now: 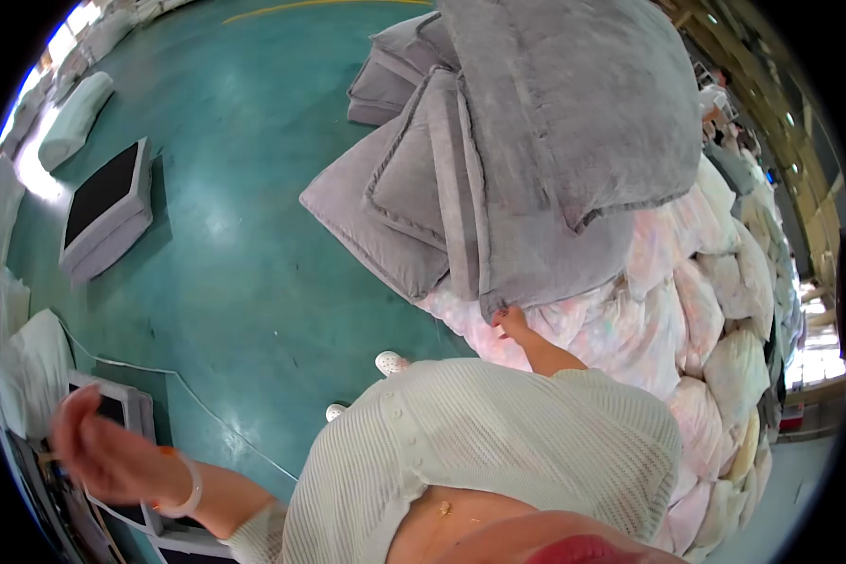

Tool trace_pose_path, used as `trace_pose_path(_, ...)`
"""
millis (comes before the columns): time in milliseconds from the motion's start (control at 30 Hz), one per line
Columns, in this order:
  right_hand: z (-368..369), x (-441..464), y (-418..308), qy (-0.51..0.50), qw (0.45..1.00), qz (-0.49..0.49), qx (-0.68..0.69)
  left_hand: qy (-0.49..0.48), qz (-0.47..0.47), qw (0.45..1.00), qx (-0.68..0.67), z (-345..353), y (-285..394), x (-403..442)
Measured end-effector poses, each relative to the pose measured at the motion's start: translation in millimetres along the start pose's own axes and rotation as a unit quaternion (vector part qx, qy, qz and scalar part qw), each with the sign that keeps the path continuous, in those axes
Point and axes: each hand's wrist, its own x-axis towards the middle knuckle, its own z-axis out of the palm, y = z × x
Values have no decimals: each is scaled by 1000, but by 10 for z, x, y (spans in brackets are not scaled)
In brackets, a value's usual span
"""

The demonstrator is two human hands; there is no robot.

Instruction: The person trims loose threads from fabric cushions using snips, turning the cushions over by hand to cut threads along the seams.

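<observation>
My right hand [510, 322] is closed on the lower corner of a large grey velvety cushion [555, 263] with ruffled seams. More grey cushions lie against it and over it, among them a big plump cushion [620, 103] on top and a flatter cushion [371, 193] to the left. Off to the lower left, my left hand [109, 451] is raised in the air, away from the cushions. Motion smears its fingers, and a bracelet circles that wrist.
Pale pink bagged bundles [630, 329] are heaped under and right of the cushions. A grey block with a black top [108, 207] rests on the green floor [244, 188]. A white cord [207, 409] crosses the floor near more black-topped pieces. People are in the far right background.
</observation>
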Motion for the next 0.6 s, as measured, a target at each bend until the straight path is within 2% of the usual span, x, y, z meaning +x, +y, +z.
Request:
trace_pose_path(33, 64, 46, -23, -64, 998, 9, -25, 11, 133, 991, 2, 44, 215, 208)
trace_pose_path(67, 135, 88, -78, -71, 997, 7, -31, 12, 156, 987, -45, -9, 331, 334)
trace_pose_path(133, 269, 176, -221, -170, 981, -5, -93, 9, 202, 970, -137, -122, 568, 581)
trace_pose_path(167, 325, 214, -320, -184, 977, -8, -107, -56, 254, 960, -100, -5, 796, 756)
trace_pose_path(200, 391, 238, -461, -198, 973, -12, -116, -71, 282, 951, -104, 22, 941, 841)
trace_pose_path(300, 624, 519, -707, -254, 949, -32, -183, -46, 300, 950, -75, -111, 1131, 818)
trace_pose_path(367, 874, 808, -857, -231, 956, -47, -176, -20, 309, 950, -37, -283, 1221, 758)
trace_pose_path(500, 1355, 634, -1445, -238, 943, -82, -216, 29, 329, 942, 50, -728, 1392, 619)
trace_pose_path(567, 1696, 534, -1652, -282, 908, -165, -264, 50, 328, 937, 105, -1052, 1408, 533)
trace_pose_path(600, 1819, 768, -1605, -335, 836, -272, -338, 56, 325, 935, 132, -1261, 1391, 491)
